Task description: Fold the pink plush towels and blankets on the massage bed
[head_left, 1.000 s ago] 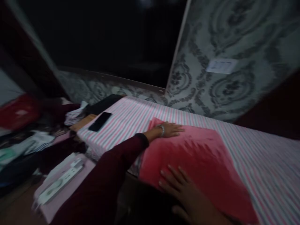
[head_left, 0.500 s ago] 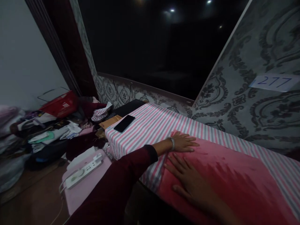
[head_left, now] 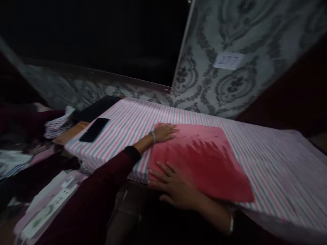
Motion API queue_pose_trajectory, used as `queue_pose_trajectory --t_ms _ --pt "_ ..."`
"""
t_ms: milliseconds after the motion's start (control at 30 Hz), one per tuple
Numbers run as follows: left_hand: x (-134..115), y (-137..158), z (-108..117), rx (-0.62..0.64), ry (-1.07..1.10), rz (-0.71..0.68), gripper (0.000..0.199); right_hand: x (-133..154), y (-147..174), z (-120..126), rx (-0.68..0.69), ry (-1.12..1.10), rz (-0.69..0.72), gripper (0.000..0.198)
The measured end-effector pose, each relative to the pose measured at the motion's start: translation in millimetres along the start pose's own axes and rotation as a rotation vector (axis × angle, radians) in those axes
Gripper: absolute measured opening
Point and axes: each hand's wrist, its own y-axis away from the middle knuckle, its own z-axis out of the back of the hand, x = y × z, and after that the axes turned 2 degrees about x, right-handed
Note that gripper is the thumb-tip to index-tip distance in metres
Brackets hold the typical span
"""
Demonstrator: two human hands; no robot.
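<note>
A red and pink cloth lies spread on a table covered by a striped sheet. Flat on the cloth's far left corner rests my left hand, fingers spread, with a bracelet at the wrist. Closer to me, my right hand lies on the cloth's near left part, its fingers apart and slightly blurred. Neither hand grips anything. The cloth's surface shows a darker red area with streaky edges toward the paler far side.
A black phone lies on the sheet's left end. At the lower left, a white power strip sits on a pink surface. Piled clothes fill the far left. A large dark screen hangs on the patterned wall.
The view has swung right, showing more of the table's right end. My left hand stays flat at the cloth's far left corner, and my right hand is still on its near left part.
</note>
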Motion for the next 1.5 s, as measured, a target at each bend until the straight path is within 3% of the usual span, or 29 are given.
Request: queue_pose_trajectory --t_ms 133,233,333,433,533,600,700,867,1167,1300,1400,1500 --pt "4 -5 9 0.043 -0.030 0.010 0.056 17 21 -1 -0.030 0.007 0.053 0.050" --pt "0 -7 21 0.100 -0.032 0.017 0.058 22 42 11 -0.115 -0.020 0.070 0.046" --pt "-18 -16 36 0.095 -0.056 0.044 0.058 -4 61 36 -0.297 0.009 -0.161 0.047" --pt "-48 -34 48 0.100 -0.079 0.035 0.059 -58 72 67 -0.420 0.070 -0.505 0.051" --pt "-71 -52 50 0.157 -0.105 0.094 0.061 -114 74 94 -0.412 0.118 -0.756 0.056" --pt "-76 -59 44 0.151 -0.129 0.172 0.063 -141 71 103 -0.361 0.150 -0.844 0.056" --pt "-70 -62 27 0.105 -0.130 0.260 0.064 -168 67 99 -0.320 0.182 -0.884 0.055" --pt "-52 -60 2 0.062 -0.126 0.275 0.062 -191 67 72 -0.373 0.198 -0.878 0.056" --pt "-45 -62 2 0.045 -0.100 0.261 0.062 -198 66 65 -0.423 0.188 -0.870 0.056" --pt "-39 -55 14 0.058 -0.127 0.315 0.061 -207 72 70 -0.462 0.011 -0.898 0.054" --pt "-21 -36 26 0.000 -0.141 0.488 0.062 -219 88 75 -0.659 -0.302 -0.940 0.058" --pt "4 -9 36 -0.112 0.073 0.671 0.069 -229 106 77 -0.835 -0.550 -0.981 0.065"
